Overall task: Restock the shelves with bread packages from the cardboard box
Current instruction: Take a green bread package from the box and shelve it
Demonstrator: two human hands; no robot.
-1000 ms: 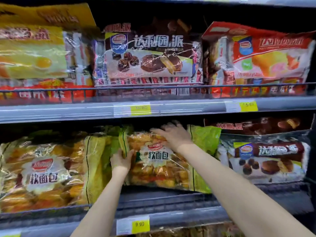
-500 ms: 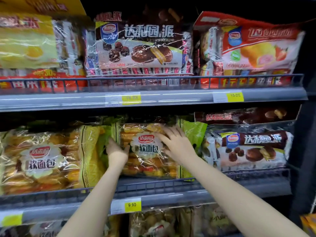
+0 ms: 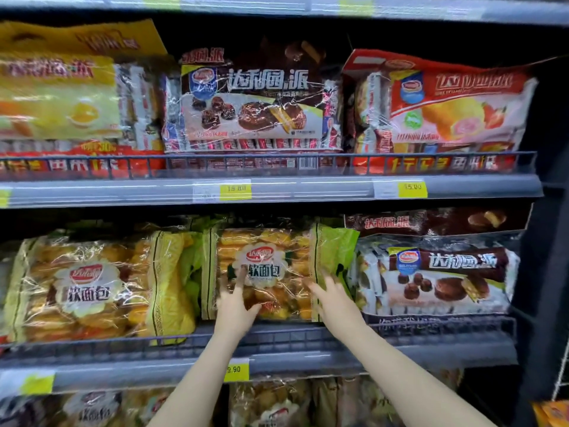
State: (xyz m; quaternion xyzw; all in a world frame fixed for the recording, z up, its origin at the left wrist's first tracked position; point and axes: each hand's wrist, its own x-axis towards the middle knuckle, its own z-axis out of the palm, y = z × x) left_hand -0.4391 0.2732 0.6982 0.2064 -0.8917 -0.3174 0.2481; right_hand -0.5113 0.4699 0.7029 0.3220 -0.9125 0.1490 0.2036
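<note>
A clear-and-green bread package (image 3: 274, 251) stands upright on the middle shelf (image 3: 308, 362), behind its wire rail. My left hand (image 3: 238, 306) lies flat against the lower front of the package, fingers spread. My right hand (image 3: 334, 300) is at the package's lower right edge, fingers apart, blurred with motion; I cannot tell whether it touches. A second bread package (image 3: 92, 288) of the same kind stands to the left. The cardboard box is out of view.
Chocolate pie packs (image 3: 437, 275) stand right of the bread package. The upper shelf (image 3: 277, 189) holds yellow, chocolate (image 3: 252, 100) and red strawberry cake packs (image 3: 446, 103). More bread bags lie on the shelf below (image 3: 271, 402). Yellow price tags (image 3: 235, 369) line the shelf edges.
Both hands slid down the package front: the right from its top to its lower right edge, the left from the left edge to the lower middle. The package now stands more upright.
</note>
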